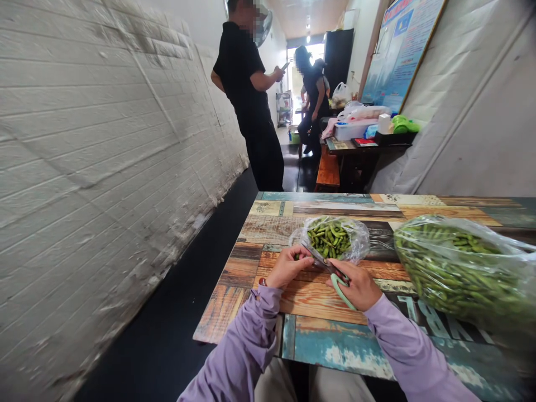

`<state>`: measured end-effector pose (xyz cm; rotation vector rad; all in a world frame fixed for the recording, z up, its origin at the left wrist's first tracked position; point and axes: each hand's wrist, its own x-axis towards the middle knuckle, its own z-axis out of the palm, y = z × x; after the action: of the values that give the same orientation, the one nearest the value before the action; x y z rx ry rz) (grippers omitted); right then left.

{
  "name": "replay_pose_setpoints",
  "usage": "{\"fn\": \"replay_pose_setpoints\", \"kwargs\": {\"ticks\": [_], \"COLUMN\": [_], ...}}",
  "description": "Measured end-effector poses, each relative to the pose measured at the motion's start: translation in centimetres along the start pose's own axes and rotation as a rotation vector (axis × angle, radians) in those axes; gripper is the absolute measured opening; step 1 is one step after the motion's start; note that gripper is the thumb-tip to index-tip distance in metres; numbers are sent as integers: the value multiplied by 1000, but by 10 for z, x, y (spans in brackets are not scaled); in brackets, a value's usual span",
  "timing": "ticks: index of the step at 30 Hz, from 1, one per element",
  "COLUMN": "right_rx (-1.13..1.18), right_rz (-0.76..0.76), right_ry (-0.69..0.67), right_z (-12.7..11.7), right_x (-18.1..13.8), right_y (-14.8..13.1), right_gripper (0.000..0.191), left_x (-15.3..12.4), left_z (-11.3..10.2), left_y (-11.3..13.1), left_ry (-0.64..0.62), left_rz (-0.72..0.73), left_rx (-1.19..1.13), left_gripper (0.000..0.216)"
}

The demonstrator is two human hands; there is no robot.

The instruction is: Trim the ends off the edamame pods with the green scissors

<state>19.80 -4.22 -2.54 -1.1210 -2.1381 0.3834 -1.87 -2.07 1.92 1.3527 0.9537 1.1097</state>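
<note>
Holds scissors in the right grip, curled round the pale green handles, just on the near side of the small clear bag, with blades slanting up toward the bag's near edge. Pinches with the left grip, thumb and fingertips together at the near-left edge of the small clear bag, apparently on a green pod mostly hidden by the fingers; hard to judge how firmly. Should handle as light, small and springy-firm, perhaps slick if damp; best taken lightly at the middle between thumb and forefinger, fingertips clear of the blades. Would call the scissors light and stiff, safest by the handles. Shows edamame pods heaped inside the small clear bag: loose, likely to slide over one another, with thin, soft plastic around them, easily crumpled. Looks heaviest to the right of the small clear bag, in the large clear bag full of pods: limp-walled, prone to sag, so better supported from below than tugged by its film. Rests, like the small clear bag, on the plank-patterned table.
</note>
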Motion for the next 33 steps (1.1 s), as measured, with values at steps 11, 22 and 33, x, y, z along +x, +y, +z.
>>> {"fn": "replay_pose_setpoints", "kwargs": {"ticks": [11,22,33], "right_rx": [-26,-49,-58], "right_rz": [126,4,-24], "right_ry": [243,87,83], "right_z": [-4,-2,0], "right_x": [3,7,7], "right_y": [-3,-16,-12], "right_gripper": [47,49,49], "left_x": [-1,-2,-5], "left_z": [-2,5,10], "left_y": [1,5,2], "left_ry": [113,112,-15], "left_rz": [-152,-250,-196], "left_rx": [-318,-487,-430], "left_gripper": [35,36,34]}}
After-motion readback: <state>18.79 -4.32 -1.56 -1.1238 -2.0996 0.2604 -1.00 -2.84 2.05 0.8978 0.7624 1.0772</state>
